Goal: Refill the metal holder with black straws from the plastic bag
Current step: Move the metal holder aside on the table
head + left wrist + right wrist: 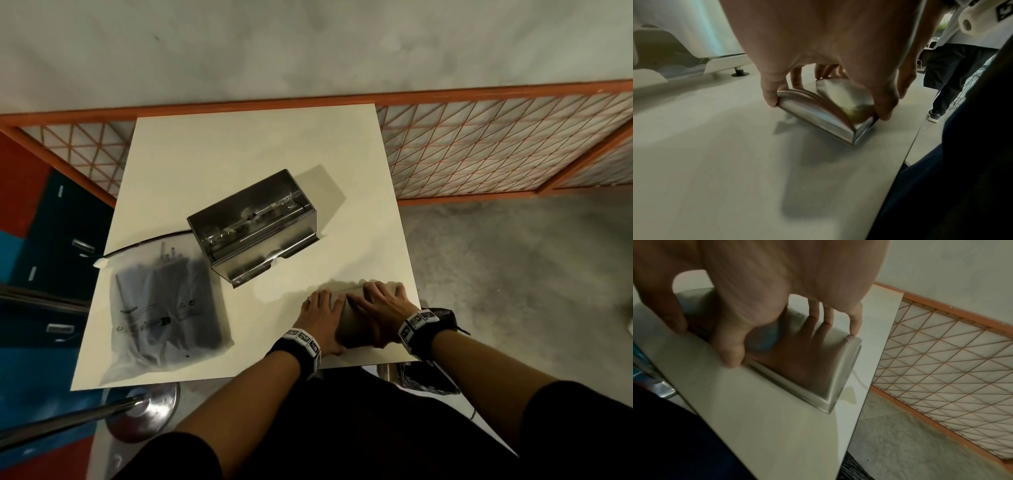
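Note:
The open metal holder (253, 226) stands mid-table, its shiny wall also showing in the left wrist view (694, 32). A frosted plastic bag (168, 308) of black straws lies flat to its left. The holder's metal lid (349, 325) lies on the white table (239, 154) at the near right corner. My left hand (322, 315) grips the lid's left end, thumb and fingers curled over its edges (828, 91). My right hand (383, 305) holds the right end, thumb on the near edge and fingers on the far one (792, 344). The lid (813, 369) looks blurred.
The table's right edge (409, 274) runs just past the lid. An orange mesh fence (496, 144) stands behind and to the right. A black cable (147, 241) lies by the bag. A chrome stand base (144, 411) sits below the near edge. Another person's legs (953, 73) stand nearby.

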`<move>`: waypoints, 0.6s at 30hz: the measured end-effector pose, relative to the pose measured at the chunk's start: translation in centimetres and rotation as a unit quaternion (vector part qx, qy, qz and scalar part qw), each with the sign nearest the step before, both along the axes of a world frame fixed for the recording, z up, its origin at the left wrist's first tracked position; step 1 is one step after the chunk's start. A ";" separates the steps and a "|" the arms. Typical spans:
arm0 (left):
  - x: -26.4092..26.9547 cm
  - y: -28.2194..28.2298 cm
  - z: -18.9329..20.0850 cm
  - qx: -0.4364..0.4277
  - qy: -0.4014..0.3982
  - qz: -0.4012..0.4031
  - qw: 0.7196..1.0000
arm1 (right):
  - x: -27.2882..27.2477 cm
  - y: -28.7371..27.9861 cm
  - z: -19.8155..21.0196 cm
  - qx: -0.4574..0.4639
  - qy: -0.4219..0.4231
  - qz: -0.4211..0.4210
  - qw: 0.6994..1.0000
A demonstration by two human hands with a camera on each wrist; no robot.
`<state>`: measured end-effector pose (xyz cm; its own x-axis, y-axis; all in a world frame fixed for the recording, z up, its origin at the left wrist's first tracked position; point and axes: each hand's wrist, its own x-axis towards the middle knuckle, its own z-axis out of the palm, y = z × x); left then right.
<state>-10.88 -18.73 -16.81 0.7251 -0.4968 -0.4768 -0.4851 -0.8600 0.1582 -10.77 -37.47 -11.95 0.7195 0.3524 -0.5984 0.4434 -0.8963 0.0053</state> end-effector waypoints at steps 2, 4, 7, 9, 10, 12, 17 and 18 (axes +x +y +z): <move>-0.1 -0.1 -0.3 0.003 -0.002 0.003 1.000 | -0.1 -0.1 -0.1 0.000 -0.002 0.001 1.000; -0.2 -0.3 -0.7 0.001 0.001 0.006 1.000 | -0.1 -0.2 -0.1 -0.001 -0.005 -0.002 1.000; -0.3 -0.3 -1.0 -0.002 0.000 0.009 1.000 | -0.2 -0.2 -0.1 0.004 -0.008 -0.004 1.000; -0.4 -0.2 -1.1 -0.002 -0.003 0.010 1.000 | -0.2 -0.2 -0.1 0.007 -0.006 -0.002 1.000; -0.4 -0.2 -1.2 -0.002 -0.003 0.010 1.000 | -0.2 -0.2 -0.2 0.008 -0.006 -0.001 1.000; -0.5 -0.2 -1.2 -0.001 -0.007 0.011 1.000 | -0.3 -0.2 -0.3 0.007 -0.009 -0.002 1.000; -0.6 -0.2 -1.0 -0.001 -0.007 0.007 1.000 | -0.1 -0.3 -0.7 0.002 -0.007 0.008 1.000; -0.6 -0.1 -1.0 -0.004 -0.004 0.006 1.000 | -0.1 -0.3 -0.8 0.002 -0.003 0.006 1.000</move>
<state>-11.45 -18.84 -17.76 0.7357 -0.4910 -0.4665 -0.4754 -0.8650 0.1608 -10.92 -37.72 -12.74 0.7184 0.3639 -0.5929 0.4550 -0.8905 0.0048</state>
